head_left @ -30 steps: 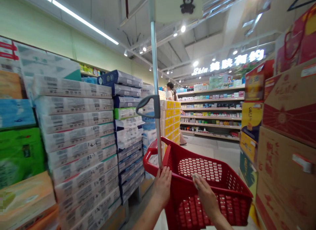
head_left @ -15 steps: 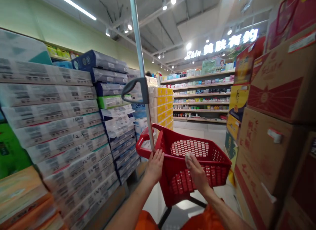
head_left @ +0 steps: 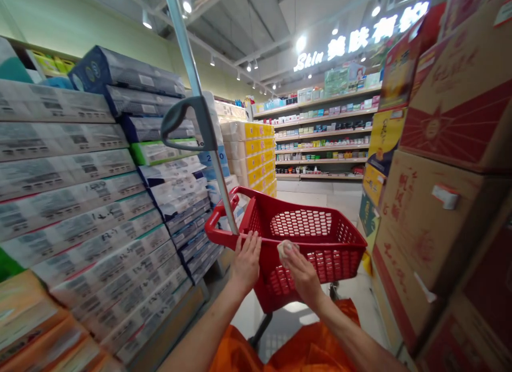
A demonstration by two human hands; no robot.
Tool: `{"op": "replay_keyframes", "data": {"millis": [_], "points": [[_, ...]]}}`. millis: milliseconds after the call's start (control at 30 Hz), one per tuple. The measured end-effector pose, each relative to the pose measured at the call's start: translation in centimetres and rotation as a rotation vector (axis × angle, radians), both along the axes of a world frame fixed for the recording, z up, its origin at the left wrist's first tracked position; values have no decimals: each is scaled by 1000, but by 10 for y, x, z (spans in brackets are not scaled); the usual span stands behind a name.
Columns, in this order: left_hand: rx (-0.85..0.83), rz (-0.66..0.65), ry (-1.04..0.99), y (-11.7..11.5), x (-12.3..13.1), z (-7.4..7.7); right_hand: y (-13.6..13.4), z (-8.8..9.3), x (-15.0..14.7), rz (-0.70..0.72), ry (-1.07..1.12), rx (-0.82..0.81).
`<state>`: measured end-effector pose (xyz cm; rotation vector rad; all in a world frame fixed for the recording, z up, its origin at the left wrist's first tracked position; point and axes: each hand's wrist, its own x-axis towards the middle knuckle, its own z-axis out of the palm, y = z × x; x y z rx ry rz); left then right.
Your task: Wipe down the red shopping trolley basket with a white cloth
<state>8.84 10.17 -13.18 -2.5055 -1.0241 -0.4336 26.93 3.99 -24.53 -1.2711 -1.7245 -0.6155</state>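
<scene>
A red plastic basket on a trolley frame stands in front of me in a shop aisle. My left hand lies flat on the basket's near rim, fingers stretched out, beside the metal pole that rises from it. My right hand is closed on a small white wad, a cloth or tissue, pressed to the same rim. A grey handle sticks out from the pole. The basket looks empty.
Wrapped tissue packs are stacked high on the left. Cardboard boxes are piled on the right. Yellow packs and shelves of goods stand ahead. Orange fabric is at the bottom.
The view has tilted and shifted, so the basket and both hands sit further left and higher. The person seen ahead earlier is gone from sight. Both hands stay on the rim.
</scene>
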Motion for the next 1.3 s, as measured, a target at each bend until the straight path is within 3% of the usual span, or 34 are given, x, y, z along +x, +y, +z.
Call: {"op": "replay_keyframes", "data": {"millis": [67, 233, 367, 433, 567, 633, 833, 1033, 1200, 1300], "points": [[-14, -35, 17, -6, 8, -9, 0, 2, 10, -58, -10, -18], [-72, -147, 87, -19, 24, -28, -16, -28, 27, 11, -117, -88], [-99, -206, 123, -25, 42, -36, -18, -6, 50, -70, -20, 30], [-95, -224, 141, -28, 51, -39, -20, -6, 63, -130, 31, 41], [-99, -265, 204, -33, 65, -43, -41, -50, 79, -132, 29, -117], [-109, -283, 221, -35, 72, -45, -51, -62, 82, -131, 35, -145], [-106, -288, 215, -40, 97, -46, -39, -15, 98, -191, 53, 7], [-153, -331, 230, -44, 110, -45, -55, -50, 108, -175, -55, -116], [-154, -328, 219, -45, 116, -40, -52, -18, 127, -282, 57, 13], [-157, -345, 224, -48, 122, -37, -52, -24, 134, -326, 86, -15]]}}
